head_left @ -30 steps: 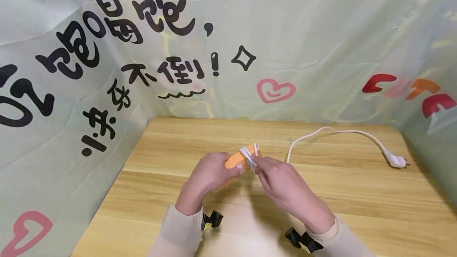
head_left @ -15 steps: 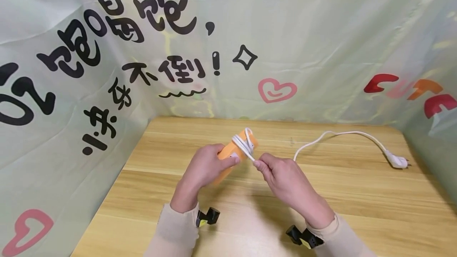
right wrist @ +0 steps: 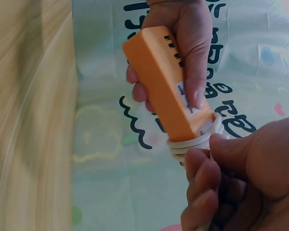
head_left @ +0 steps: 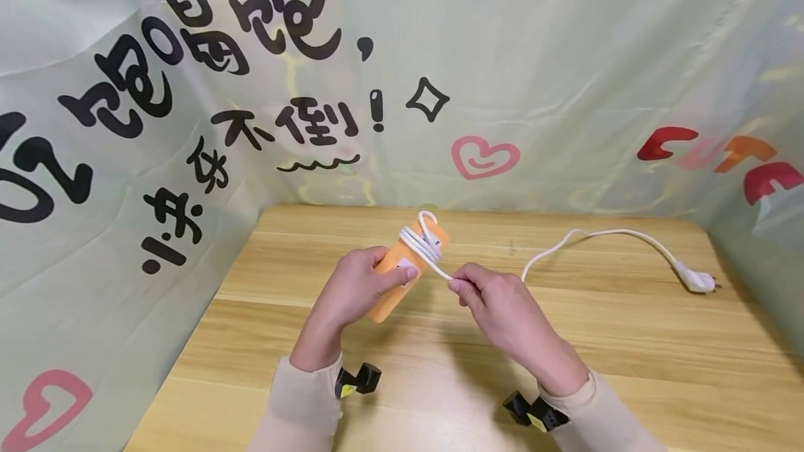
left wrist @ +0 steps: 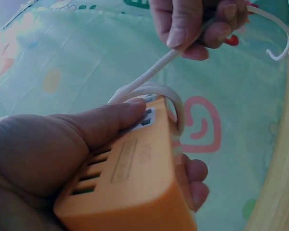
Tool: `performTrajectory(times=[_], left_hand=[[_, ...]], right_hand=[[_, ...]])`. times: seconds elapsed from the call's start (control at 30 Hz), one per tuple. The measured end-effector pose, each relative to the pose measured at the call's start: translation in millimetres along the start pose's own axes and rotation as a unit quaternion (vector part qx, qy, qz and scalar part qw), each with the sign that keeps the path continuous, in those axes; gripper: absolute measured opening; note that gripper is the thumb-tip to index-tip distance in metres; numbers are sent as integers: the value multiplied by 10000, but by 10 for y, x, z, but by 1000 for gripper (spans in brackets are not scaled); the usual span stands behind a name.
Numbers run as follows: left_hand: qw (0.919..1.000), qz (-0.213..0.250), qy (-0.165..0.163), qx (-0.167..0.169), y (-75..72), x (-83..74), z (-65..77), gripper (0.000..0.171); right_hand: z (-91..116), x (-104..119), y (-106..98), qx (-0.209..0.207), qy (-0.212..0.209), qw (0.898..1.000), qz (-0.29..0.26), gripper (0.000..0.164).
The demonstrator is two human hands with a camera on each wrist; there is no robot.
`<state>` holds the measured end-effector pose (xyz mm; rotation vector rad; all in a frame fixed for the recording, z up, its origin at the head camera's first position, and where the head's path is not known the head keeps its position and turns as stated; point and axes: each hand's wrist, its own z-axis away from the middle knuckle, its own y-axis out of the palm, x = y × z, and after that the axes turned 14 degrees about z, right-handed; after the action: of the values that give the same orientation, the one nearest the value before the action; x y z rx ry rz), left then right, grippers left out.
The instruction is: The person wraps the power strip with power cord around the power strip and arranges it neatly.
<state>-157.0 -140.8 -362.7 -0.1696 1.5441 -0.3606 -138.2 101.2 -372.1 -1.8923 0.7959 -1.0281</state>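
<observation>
An orange power strip (head_left: 384,307) is held up at a tilt above the table, several slots showing along its face in the left wrist view. My left hand (head_left: 354,288) grips its lower body, the thumb (left wrist: 111,120) lying across the socket face and fingertips curling round the far side. White cord (head_left: 421,245) is wound in several turns round the strip's upper end, with a small loop standing up at the tip. Just to the right, my right hand (head_left: 505,309) pinches the cord between thumb and fingers. The stretch between that pinch and the turns looks straight.
From behind the right hand the cord runs across the wooden table (head_left: 628,340) to a white plug (head_left: 696,280) near its right edge. A pale printed curtain (head_left: 565,89) stands around the back and sides. A black camera sits on each wrist.
The left hand has tilted the power strip more upright and shifted slightly left. My right hand has drawn away from the turns, pulling the cord into a straight stretch.
</observation>
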Motion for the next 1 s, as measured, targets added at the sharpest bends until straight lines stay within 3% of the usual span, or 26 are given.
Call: performTrajectory(times=[0.33, 0.63, 0.83, 1.0], left_hand=[[9980, 612, -45, 150, -21, -33, 5, 30], [9954, 946, 32, 116, -67, -11, -2, 28], [9868, 1558, -89, 439, -69, -28, 6, 29], [9821, 1782, -148, 590, -73, -54, 21, 29]], right_hand=[[-19, -47, 6, -214, 2, 9995, 225, 27], [-16, -49, -29, 379, -93, 9989, -264, 16], [-32, -58, -29, 134, 227, 9996, -79, 17], [-40, -65, -31, -45, 471, 9989, 35, 21]])
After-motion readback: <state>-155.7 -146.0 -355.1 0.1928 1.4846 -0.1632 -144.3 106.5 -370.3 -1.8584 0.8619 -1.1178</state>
